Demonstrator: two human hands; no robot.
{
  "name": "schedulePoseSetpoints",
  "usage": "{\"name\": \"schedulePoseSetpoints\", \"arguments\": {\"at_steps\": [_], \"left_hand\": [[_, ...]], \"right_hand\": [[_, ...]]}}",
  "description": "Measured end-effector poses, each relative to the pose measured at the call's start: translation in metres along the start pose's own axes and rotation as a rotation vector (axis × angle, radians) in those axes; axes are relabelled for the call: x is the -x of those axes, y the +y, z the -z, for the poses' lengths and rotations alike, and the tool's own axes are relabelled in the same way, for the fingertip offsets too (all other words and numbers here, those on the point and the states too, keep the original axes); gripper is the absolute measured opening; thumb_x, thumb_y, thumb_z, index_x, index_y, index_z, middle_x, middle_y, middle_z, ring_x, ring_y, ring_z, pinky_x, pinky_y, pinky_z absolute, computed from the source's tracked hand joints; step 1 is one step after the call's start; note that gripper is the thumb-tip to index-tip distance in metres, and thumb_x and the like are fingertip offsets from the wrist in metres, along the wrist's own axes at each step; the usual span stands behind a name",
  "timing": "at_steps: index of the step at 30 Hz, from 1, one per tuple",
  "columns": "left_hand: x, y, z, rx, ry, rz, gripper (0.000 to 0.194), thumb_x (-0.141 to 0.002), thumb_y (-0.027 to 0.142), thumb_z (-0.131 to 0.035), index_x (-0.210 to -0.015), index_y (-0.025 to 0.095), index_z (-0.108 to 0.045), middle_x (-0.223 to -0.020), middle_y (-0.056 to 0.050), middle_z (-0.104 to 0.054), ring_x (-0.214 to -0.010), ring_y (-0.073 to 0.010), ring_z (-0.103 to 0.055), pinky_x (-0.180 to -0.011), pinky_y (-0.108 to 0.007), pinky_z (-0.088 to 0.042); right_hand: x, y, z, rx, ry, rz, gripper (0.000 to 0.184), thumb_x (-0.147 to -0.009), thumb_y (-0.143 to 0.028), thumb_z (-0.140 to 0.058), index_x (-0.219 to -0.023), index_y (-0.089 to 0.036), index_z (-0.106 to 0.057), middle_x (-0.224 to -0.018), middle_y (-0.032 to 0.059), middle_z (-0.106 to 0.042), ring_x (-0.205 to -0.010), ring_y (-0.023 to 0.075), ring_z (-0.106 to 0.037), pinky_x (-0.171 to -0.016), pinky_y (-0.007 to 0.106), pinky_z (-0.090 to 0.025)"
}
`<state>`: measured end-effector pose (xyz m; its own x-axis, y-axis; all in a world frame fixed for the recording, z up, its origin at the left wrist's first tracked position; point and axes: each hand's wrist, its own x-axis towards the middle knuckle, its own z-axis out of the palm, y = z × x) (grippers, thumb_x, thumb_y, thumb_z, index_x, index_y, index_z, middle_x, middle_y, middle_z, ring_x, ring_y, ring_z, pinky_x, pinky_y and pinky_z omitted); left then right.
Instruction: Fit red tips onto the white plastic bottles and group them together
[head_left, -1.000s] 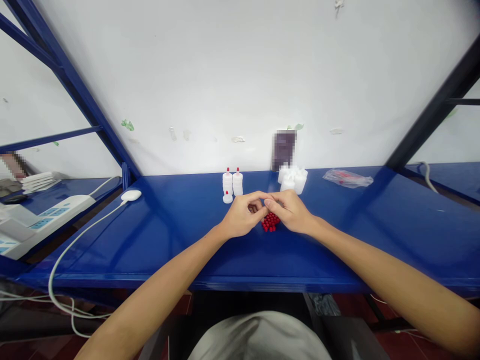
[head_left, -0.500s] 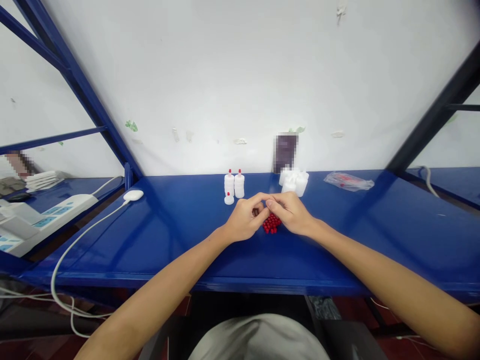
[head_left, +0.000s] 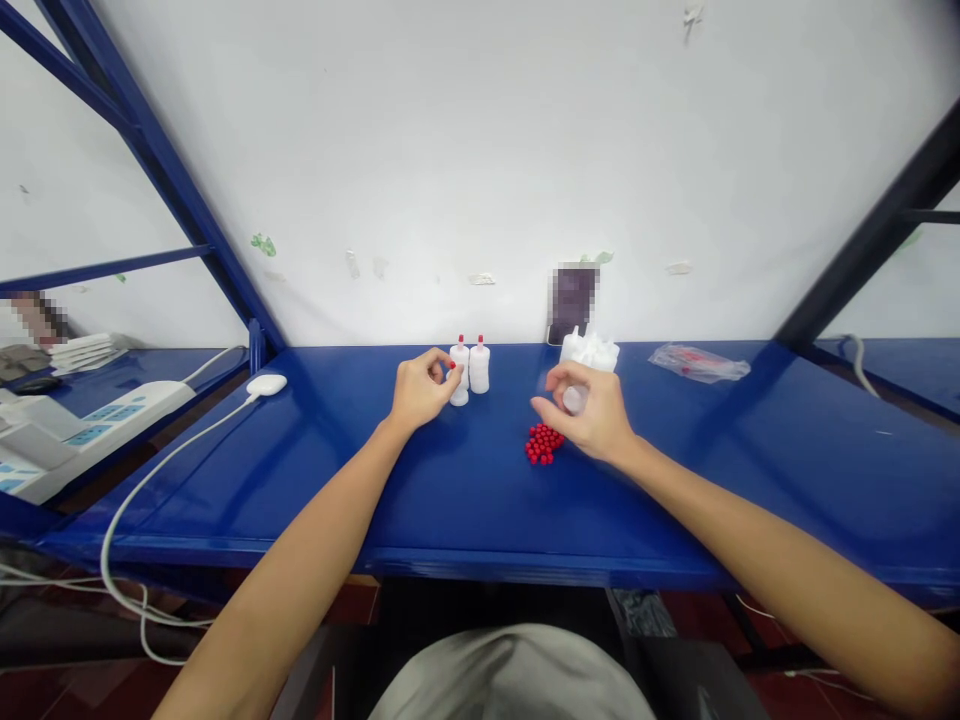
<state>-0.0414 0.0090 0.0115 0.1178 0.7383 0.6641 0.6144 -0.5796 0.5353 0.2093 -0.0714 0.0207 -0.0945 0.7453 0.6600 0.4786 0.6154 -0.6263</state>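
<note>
My left hand (head_left: pixel 424 388) pinches a white cap with a red tip (head_left: pixel 452 366) at the front of the stacks, just above another white cap (head_left: pixel 460 398). Behind my fingertips stand two stacks of white caps (head_left: pixel 479 370), each topped by a red tip. My right hand (head_left: pixel 592 408) is curled around a small white cap (head_left: pixel 574 400), partly hidden by the fingers. Below the right thumb lies a cluster of small red tips (head_left: pixel 543 445). Beyond my right hand is a pile of white caps (head_left: pixel 592 350).
A phone-like dark panel (head_left: pixel 572 300), partly blurred, leans on the wall. To the right lies a clear plastic bag (head_left: pixel 699 363) with something red inside. On the left are a white puck with a cable (head_left: pixel 267 385) and a power strip (head_left: pixel 124 432) beyond the blue frame.
My hands were together over the red tips and have parted. The left moved to the stacks with a red-tipped cap; the right stayed near the pile and now holds a white cap.
</note>
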Motion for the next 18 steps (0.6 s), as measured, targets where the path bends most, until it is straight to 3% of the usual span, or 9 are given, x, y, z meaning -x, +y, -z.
{"name": "schedulePoseSetpoints", "arguments": {"at_steps": [3, 7, 12, 15, 18], "left_hand": [[0.002, -0.005, -0.004, -0.081, -0.065, 0.0, 0.019, -0.079, 0.036, -0.063, -0.075, 0.018, -0.061, -0.051, 0.007, -0.046, -0.047, -0.0085, -0.041, -0.056, -0.023, -0.033], [0.004, -0.005, -0.007, -0.147, -0.132, 0.042, 0.017, -0.078, 0.036, -0.063, -0.078, 0.019, -0.06, -0.054, 0.007, -0.05, -0.05, -0.0102, -0.046, -0.057, -0.024, -0.033], [0.003, -0.001, -0.003, -0.132, -0.046, 0.059, 0.021, -0.08, 0.039, -0.062, -0.086, 0.02, -0.055, -0.052, 0.008, -0.046, -0.049, -0.0109, -0.045, -0.058, -0.024, -0.034], [0.004, 0.012, 0.001, -0.097, -0.025, -0.054, 0.019, -0.083, 0.036, -0.057, -0.075, 0.019, -0.053, -0.054, 0.006, -0.045, -0.05, -0.0105, -0.043, -0.058, -0.025, -0.034], [0.009, 0.035, -0.002, -0.099, -0.218, -0.241, 0.028, -0.082, 0.031, -0.056, -0.058, 0.017, -0.051, -0.056, 0.002, -0.05, -0.055, -0.0112, -0.046, -0.061, -0.026, -0.035]], "right_hand": [[0.0, 0.002, 0.004, -0.095, 0.012, 0.018, 0.028, -0.084, -0.047, -0.051, -0.08, -0.02, -0.057, -0.059, -0.0016, -0.052, -0.051, 0.014, -0.047, -0.053, 0.03, -0.037], [0.0, 0.003, 0.004, -0.264, -0.081, -0.111, 0.016, -0.085, -0.036, -0.047, -0.084, -0.021, -0.053, -0.059, -0.0027, -0.051, -0.046, 0.0136, -0.047, -0.045, 0.028, -0.035], [-0.002, 0.0, 0.001, -0.348, -0.169, -0.149, 0.008, -0.081, -0.023, -0.041, -0.086, -0.022, -0.048, -0.058, -0.0036, -0.051, -0.047, 0.0131, -0.045, -0.048, 0.028, -0.036], [-0.005, 0.001, -0.001, -0.255, -0.151, -0.158, 0.014, -0.084, -0.022, -0.039, -0.097, -0.023, -0.046, -0.069, -0.0029, -0.053, -0.058, 0.0146, -0.051, -0.056, 0.028, -0.04], [-0.006, 0.002, -0.002, -0.11, -0.149, -0.133, 0.018, -0.088, -0.03, -0.047, -0.104, -0.022, -0.048, -0.083, -0.0003, -0.056, -0.067, 0.015, -0.052, -0.064, 0.03, -0.04]]}}
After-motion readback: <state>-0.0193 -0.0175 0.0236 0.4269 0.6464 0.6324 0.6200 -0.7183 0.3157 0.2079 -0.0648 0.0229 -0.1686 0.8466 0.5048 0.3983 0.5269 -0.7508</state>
